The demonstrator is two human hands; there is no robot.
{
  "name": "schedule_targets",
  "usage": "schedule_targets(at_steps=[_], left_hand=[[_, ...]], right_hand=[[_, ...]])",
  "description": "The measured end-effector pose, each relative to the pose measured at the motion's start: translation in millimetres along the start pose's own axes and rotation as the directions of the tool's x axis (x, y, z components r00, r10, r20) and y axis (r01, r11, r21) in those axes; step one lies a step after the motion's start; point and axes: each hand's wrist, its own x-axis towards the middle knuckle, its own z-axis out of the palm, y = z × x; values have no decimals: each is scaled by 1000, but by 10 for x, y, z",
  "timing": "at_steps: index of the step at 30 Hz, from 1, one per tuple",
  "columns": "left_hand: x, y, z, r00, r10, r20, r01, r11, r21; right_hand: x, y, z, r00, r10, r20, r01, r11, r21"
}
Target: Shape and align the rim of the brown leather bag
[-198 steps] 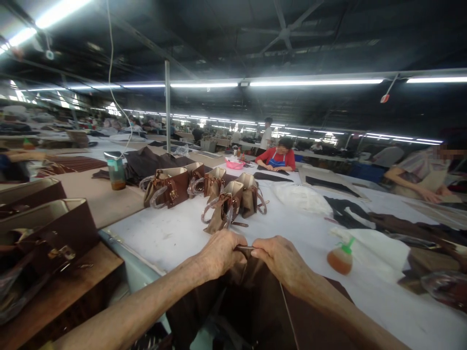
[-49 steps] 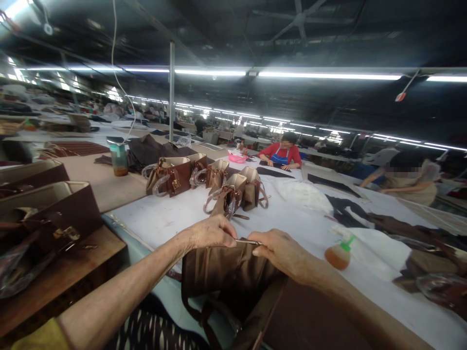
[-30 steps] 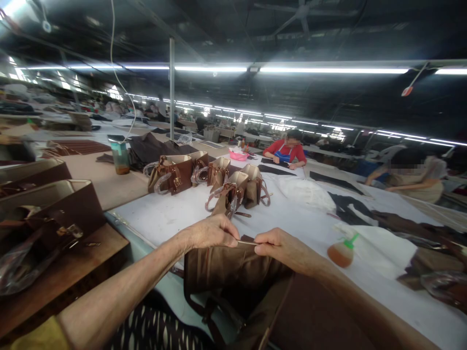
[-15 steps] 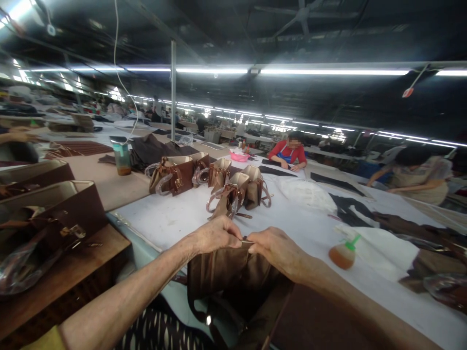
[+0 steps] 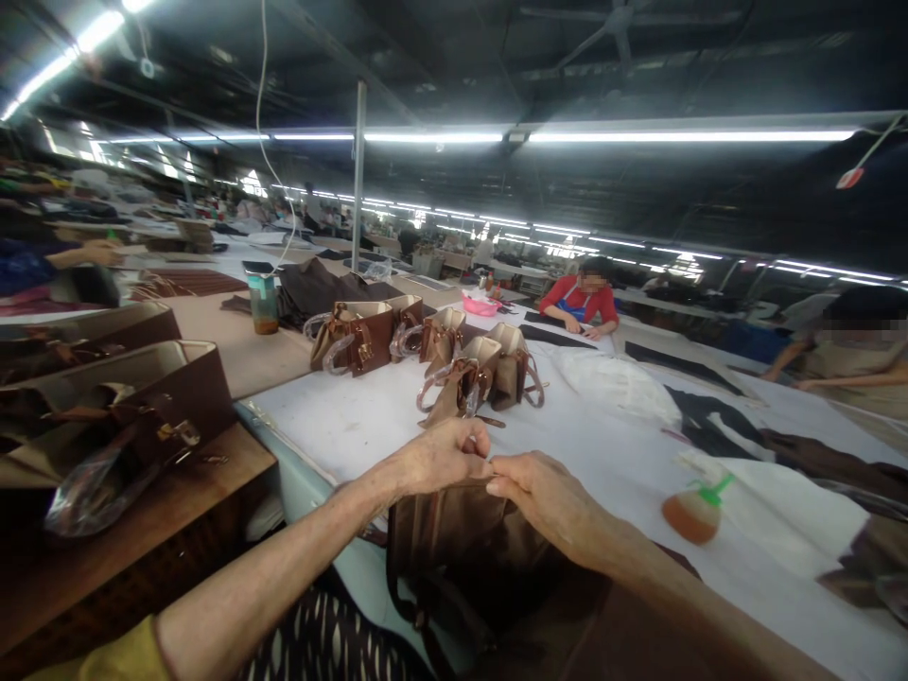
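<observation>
A brown handbag (image 5: 454, 530) sits at the near edge of the white table, below my two hands. My left hand (image 5: 444, 456) is closed, thumb and fingers pinched at the bag's top edge. My right hand (image 5: 546, 492) pinches the same edge just beside it, the fingertips of both hands nearly touching. My fingers cover the exact spot they grip. The bag's inside is dark, and a dark strap hangs on its left side.
Several small brown handbags (image 5: 355, 336) with plastic-wrapped handles stand ahead. Larger bags (image 5: 199, 378) rest on a wooden surface at left. A green-capped bottle (image 5: 691, 511) of amber liquid is at right, beside white cloth (image 5: 787, 511). A person in red (image 5: 596, 301) works across the table.
The view has turned slightly left, so the scene sits further right. Both hands stay at the bag's edge, and the thin pale edge seen between the fingertips is now mostly covered.
</observation>
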Motion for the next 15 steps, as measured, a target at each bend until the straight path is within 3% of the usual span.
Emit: schedule_targets(at_steps=[3,5,8,11,15], left_hand=[[-98,160,-170,999,32,18,-34,997,69],[-188,219,-287,998,42,-45,-35,989,146],[-339,177,-381,995,-70,-69,78,989,128],[-446,34,-345,987,-159,-3,159,987,28],[-449,-136,-217,986,-163,-33,159,982,-106]], right_hand=[[-11,29,-2,1000,-2,5,2,1000,16],[-11,46,-9,1000,-12,5,12,1000,19],[-3,54,-13,1000,-17,6,17,1000,18],[6,49,-7,1000,-12,4,12,1000,16],[15,60,9,1000,9,3,-9,1000,9]])
